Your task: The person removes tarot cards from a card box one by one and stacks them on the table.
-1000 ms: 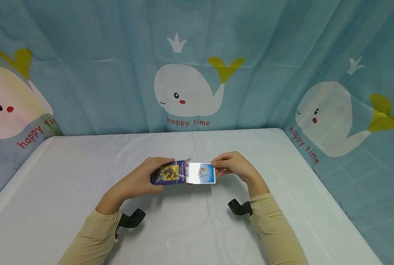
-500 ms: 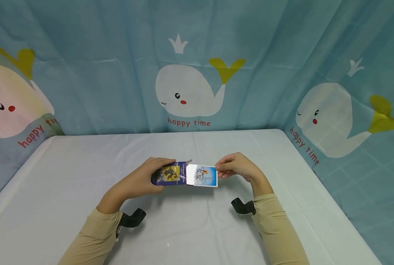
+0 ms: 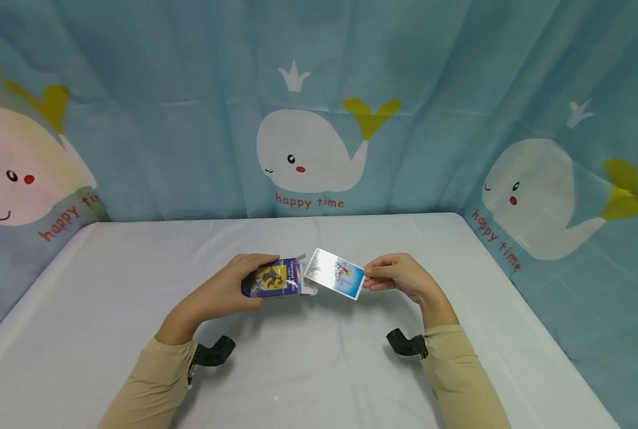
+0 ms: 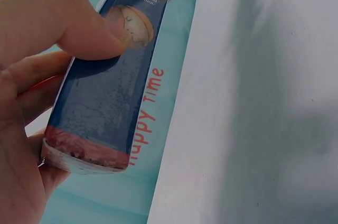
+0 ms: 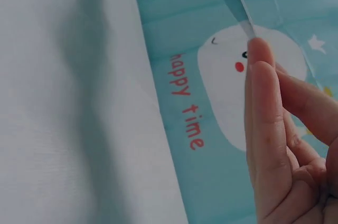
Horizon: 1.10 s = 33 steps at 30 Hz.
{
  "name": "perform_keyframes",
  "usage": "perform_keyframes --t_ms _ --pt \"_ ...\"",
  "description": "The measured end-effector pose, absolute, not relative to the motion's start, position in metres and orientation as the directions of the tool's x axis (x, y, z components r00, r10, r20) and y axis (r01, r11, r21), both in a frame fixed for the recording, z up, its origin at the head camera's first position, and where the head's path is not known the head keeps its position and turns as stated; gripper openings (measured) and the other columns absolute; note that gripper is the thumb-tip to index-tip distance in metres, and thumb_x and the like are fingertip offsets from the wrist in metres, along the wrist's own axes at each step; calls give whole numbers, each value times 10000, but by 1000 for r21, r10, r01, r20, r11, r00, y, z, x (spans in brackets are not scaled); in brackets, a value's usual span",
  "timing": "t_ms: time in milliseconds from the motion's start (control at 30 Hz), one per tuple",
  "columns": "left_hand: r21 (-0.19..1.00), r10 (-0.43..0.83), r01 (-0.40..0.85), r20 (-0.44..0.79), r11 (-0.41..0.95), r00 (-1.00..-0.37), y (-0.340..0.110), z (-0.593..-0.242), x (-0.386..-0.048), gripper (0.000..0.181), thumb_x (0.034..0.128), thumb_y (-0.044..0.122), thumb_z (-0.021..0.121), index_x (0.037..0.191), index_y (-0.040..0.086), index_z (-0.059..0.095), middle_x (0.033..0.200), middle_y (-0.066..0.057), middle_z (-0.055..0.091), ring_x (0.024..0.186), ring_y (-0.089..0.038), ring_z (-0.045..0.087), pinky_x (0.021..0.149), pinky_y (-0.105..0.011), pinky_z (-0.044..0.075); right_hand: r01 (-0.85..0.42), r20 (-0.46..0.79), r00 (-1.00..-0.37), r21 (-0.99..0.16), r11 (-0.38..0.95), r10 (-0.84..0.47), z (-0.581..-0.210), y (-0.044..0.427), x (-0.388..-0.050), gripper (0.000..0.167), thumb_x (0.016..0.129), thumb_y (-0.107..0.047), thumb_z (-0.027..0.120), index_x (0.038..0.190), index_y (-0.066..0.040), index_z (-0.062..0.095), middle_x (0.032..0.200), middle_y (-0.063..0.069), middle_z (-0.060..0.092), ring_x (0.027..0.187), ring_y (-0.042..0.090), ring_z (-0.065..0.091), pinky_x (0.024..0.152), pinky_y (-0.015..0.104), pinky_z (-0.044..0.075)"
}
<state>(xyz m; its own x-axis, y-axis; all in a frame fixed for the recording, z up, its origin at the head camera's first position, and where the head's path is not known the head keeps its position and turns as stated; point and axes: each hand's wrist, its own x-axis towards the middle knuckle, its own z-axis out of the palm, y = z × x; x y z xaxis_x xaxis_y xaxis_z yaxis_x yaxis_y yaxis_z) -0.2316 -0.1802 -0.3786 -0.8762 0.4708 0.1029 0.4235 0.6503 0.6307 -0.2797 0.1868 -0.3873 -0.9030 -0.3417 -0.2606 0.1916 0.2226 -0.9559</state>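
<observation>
My left hand (image 3: 234, 285) grips a dark blue card box (image 3: 271, 279) with a yellow picture on its face, held above the table. In the left wrist view the thumb presses on the narrow side of the box (image 4: 100, 102). At the box's right end a white flap (image 3: 309, 288) stands open. My right hand (image 3: 401, 275) pinches the right end of a white-bordered tarot card (image 3: 336, 274) with a blue picture. The card is tilted, its left end just off the box opening. Seen edge-on in the right wrist view, the card (image 5: 237, 2) sticks out past the fingertips.
A white cloth covers the table (image 3: 308, 369). Behind and beside it hangs a blue curtain (image 3: 201, 161) printed with whales. Black wrist mounts (image 3: 214, 353) stick out from both sleeves.
The card has come out of the box as my right hand moved to the right. Its left end has swung upward, so it now lies at a slant. The box has barely moved.
</observation>
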Motion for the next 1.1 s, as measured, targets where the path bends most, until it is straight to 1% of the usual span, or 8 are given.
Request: perform_keyframes --t_ms 100,267,367,500,633,833,933,1100 --pt "629 462 418 105 655 -881 -184 -380 -231 785 772 59 752 1493 149 454 1491 -139 473 1278 -315 435 949 -475 445 219 -254 -916 -965 145 -311 -392 186 -277 268 942 -64 643 1114 140 637 799 41 754 731 115 742 701 249 583" --pt "631 459 414 102 656 -882 -187 -381 -231 784 778 57 751 1495 154 449 1489 -136 476 1259 -305 435 934 -467 449 261 -262 -942 -965 34 -211 -400 185 -274 346 965 -36 596 1225 188 551 794 30 744 743 99 738 718 225 577" --pt "630 465 415 96 656 -880 -186 -381 -231 778 783 65 747 1496 149 447 1484 -140 477 1254 -304 433 930 -463 450 299 -292 -948 -954 -39 -126 -407 182 -274 383 971 -51 597 1277 170 529 798 20 743 752 86 736 727 208 571" --pt "629 473 419 91 655 -876 -185 -381 -231 773 789 59 749 1496 143 446 1480 -147 480 1254 -311 435 933 -468 451 322 -320 -947 -938 -130 -40 -416 178 -273 396 971 -60 601 1298 151 526 789 12 741 747 74 732 723 193 567" --pt "631 480 424 93 649 -873 -183 -382 -232 771 790 51 747 1495 142 448 1482 -148 478 1260 -317 434 937 -475 449 311 -319 -948 -928 -205 8 -422 171 -272 366 967 -19 585 1279 164 530 758 20 733 725 78 729 715 198 569" --pt "640 492 424 83 640 -867 -179 -384 -232 775 792 49 744 1500 147 444 1490 -147 470 1267 -314 429 945 -472 442 302 -338 -936 -915 -267 96 -430 160 -269 309 951 17 591 1226 156 574 725 43 727 700 104 731 714 227 579" --pt "643 496 424 78 638 -865 -177 -384 -232 778 788 54 745 1500 141 445 1492 -147 470 1266 -314 428 942 -468 441 302 -346 -930 -912 -277 127 -431 157 -267 305 947 16 599 1220 150 585 725 49 728 697 111 733 715 233 580" --pt "642 509 438 86 629 -856 -174 -384 -232 778 783 56 744 1499 134 448 1490 -148 473 1265 -316 430 936 -460 440 304 -352 -923 -915 -267 155 -430 154 -265 339 951 -2 604 1253 149 578 741 51 733 706 111 735 719 229 579"
